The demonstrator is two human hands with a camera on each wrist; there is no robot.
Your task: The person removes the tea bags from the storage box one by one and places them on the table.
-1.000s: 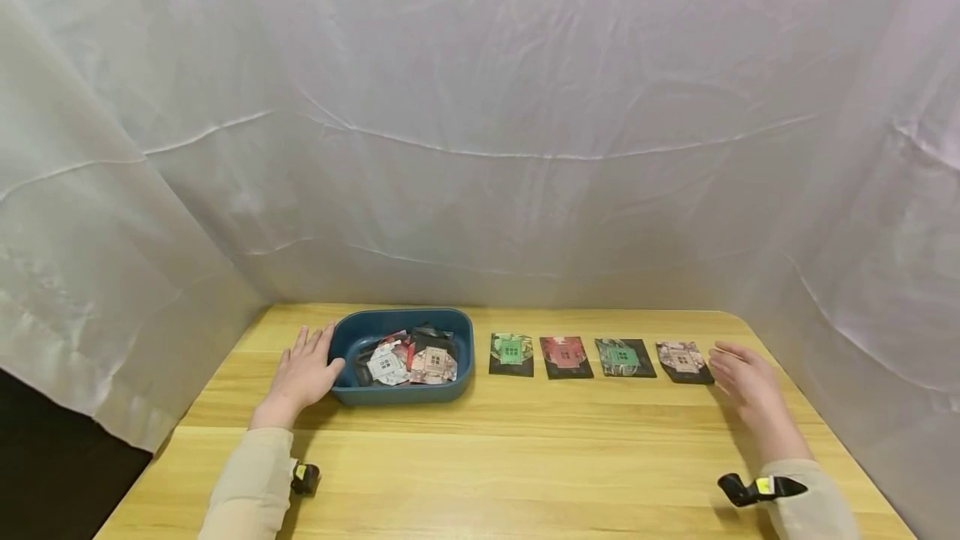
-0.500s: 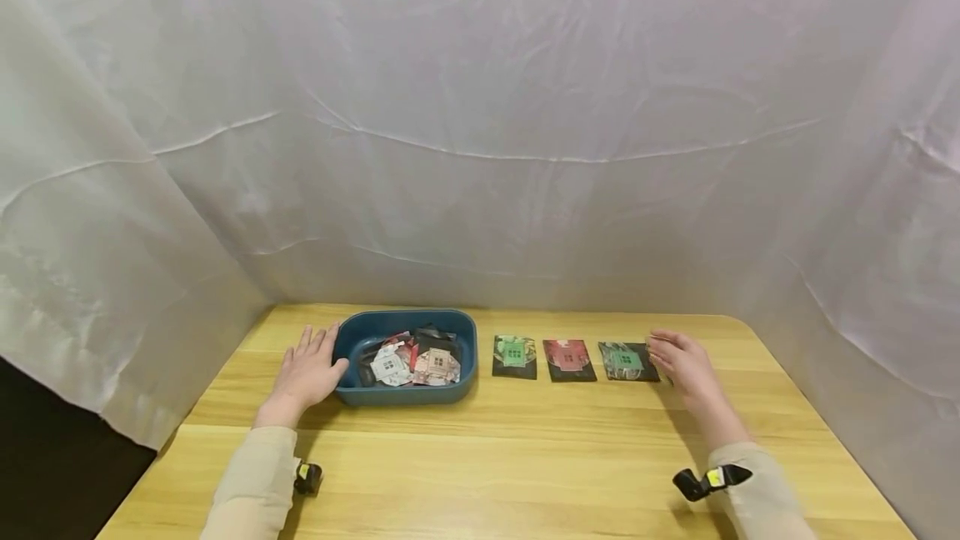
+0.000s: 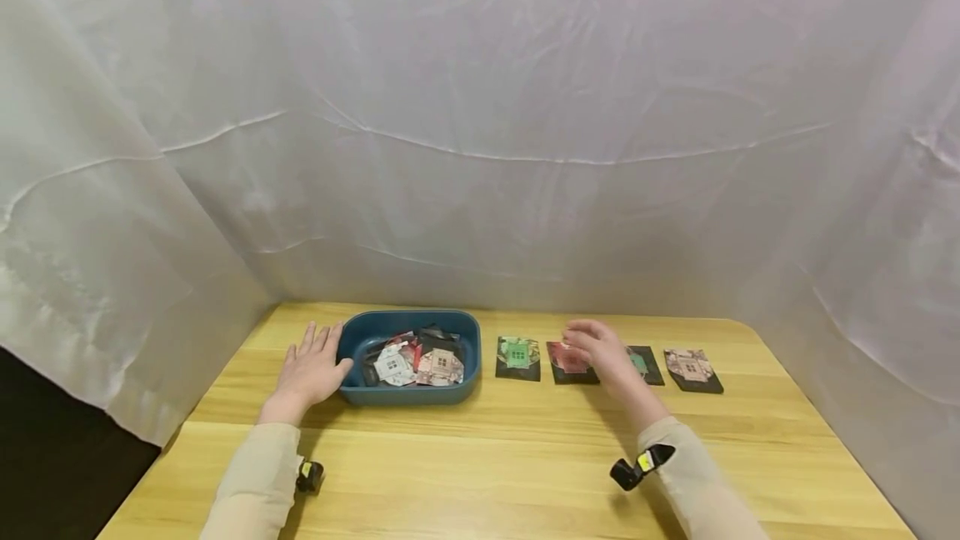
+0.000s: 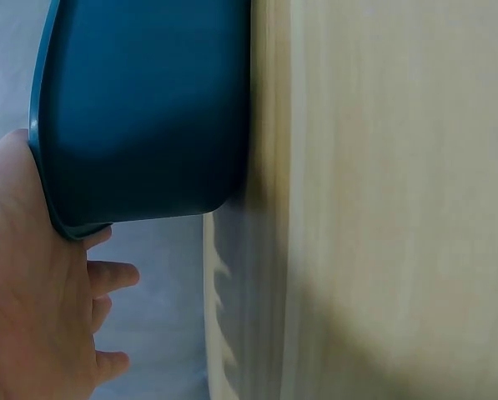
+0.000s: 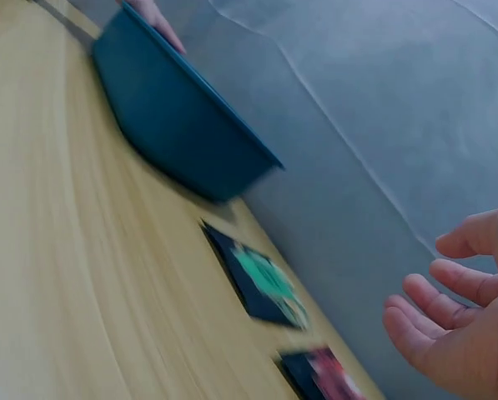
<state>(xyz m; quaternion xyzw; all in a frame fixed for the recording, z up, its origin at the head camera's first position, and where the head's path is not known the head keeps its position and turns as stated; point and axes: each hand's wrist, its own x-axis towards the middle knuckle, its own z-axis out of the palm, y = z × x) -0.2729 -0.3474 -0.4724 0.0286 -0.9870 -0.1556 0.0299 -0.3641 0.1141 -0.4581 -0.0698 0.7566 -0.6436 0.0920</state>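
My left hand [image 3: 307,373] rests at the left end of a blue plastic bin [image 3: 408,395], fingers spread and thumb at the rim. Several flat packets lie heaped inside, among them a white-labelled packet [image 3: 393,365] and a beige packet [image 3: 441,367]. Right of the bin stretches a row of packets on the table: green-labelled [image 3: 517,358], red-labelled [image 3: 566,358], dark green [image 3: 647,365] and beige [image 3: 692,368]. Over the red one hovers my right hand [image 3: 606,357], fingers loosely bent and holding nothing; it hides part of the red and dark green packets.
A wooden table [image 3: 465,473] carries everything. Pale grey fabric [image 3: 525,215] hangs behind the table and along both sides. Each sleeve bears a small black camera, such as the left wrist camera [image 3: 309,476].
My right hand has swept left, from beside the beige packet across the dark green one to above the red one. The packets stay in their row and my left hand keeps its place at the bin.
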